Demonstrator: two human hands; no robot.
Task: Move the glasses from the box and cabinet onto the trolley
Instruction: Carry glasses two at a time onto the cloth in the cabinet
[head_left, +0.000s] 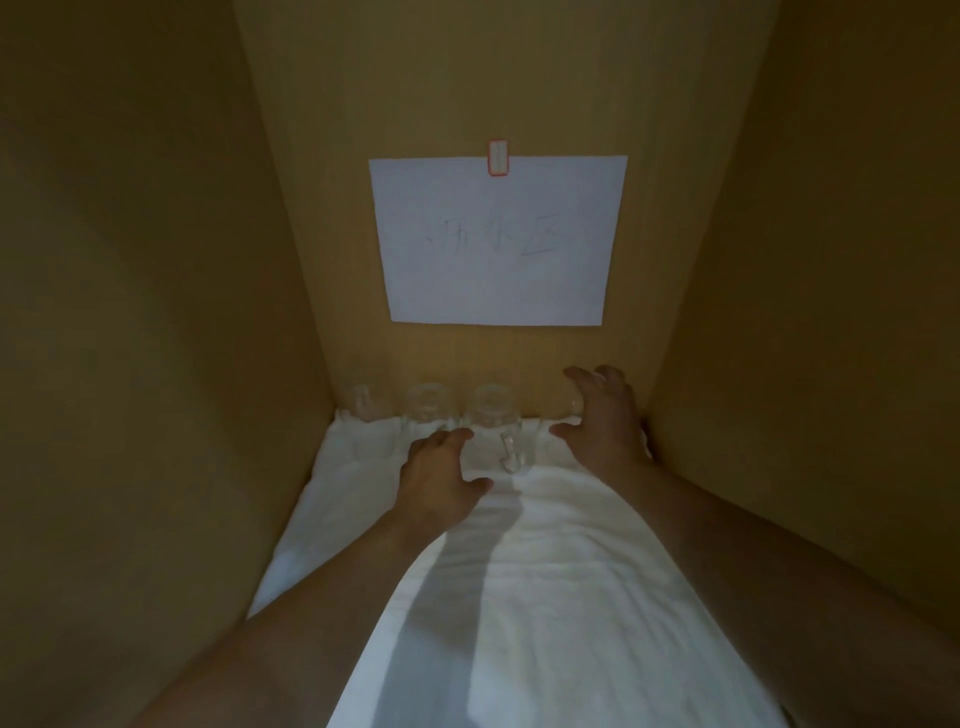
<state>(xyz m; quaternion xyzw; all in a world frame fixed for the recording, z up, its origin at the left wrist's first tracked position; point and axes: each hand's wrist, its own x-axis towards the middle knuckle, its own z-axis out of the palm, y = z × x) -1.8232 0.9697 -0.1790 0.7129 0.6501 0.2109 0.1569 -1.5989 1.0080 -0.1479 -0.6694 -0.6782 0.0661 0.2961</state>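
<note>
Both my arms reach deep into a cardboard box (156, 312) lined with a white cloth (545, 571). Several clear glass mugs stand in a row against the far wall: one at the left (366, 408), one beside it (428, 410), one in the middle with its handle toward me (491, 415), and one at the right (574, 405) mostly hidden by my right hand. My left hand (441, 478) lies near the base of the second mug, fingers extended. My right hand (605, 415) is spread around the right mug, fingers and thumb apart.
A white sheet of paper (496, 241) with faint handwriting is taped to the far wall of the box. The side walls of the box (805, 312) stand close on both sides. The cloth is wrinkled toward me.
</note>
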